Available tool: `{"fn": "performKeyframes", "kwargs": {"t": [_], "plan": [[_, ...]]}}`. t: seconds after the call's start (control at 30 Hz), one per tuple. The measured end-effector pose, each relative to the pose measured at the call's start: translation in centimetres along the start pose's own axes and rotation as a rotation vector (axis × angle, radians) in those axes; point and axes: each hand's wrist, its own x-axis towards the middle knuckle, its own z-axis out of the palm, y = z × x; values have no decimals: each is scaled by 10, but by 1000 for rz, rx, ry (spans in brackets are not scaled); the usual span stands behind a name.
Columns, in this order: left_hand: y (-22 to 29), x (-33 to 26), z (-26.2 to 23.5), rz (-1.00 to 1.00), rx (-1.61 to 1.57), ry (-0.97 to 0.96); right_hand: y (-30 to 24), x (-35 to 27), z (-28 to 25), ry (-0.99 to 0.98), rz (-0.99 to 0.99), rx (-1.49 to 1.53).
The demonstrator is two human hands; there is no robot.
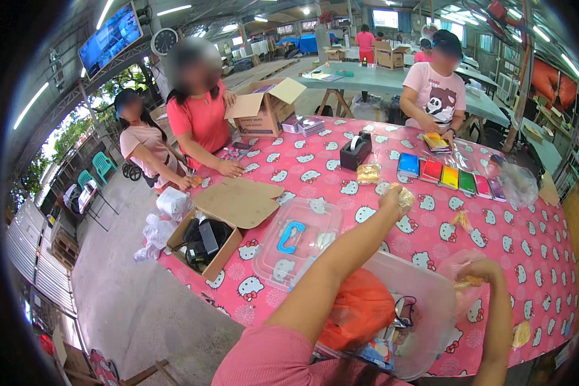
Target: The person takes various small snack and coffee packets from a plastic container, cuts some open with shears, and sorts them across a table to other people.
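My left arm stretches forward across the table, and my left hand [390,195] is closed round a crinkly gold-yellow packet [405,200]. Just beyond it lies a similar yellow packet [368,174] in clear wrap, beside a black tape dispenser [356,152]. To the right, my bent right hand [484,268] grips a clear plastic bag [454,262]. Yellow material [471,282] shows under its fingers; its exact kind is hard to make out. A clear plastic bin [434,283] holding an orange bag [359,310] stands between my arms.
A pink patterned cloth [534,257] covers the table. Colored packs [441,174] lie in a row at the far right. On the left are a bin lid [296,241] and an open box [222,273] of black electronics. Several people stand around; one handles small packs [436,143].
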Motion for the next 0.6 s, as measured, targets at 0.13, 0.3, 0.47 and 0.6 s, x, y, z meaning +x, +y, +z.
{"fn": "performKeyframes", "kwargs": {"t": [0.13,0.3,0.47,0.6], "plan": [[-1,-9,4,21,114,-69,4,-21,-21,-52,-123,-134],[-4,-17,8,-9,292,-140,-12,-58,-57,64,-211,-153],[2,-12,0,-52,102,-225,-46,-56,-40,216,-476,983],[-6,-10,9,-122,13,-281,-70,-54,-31,142,-678,1333]]}}
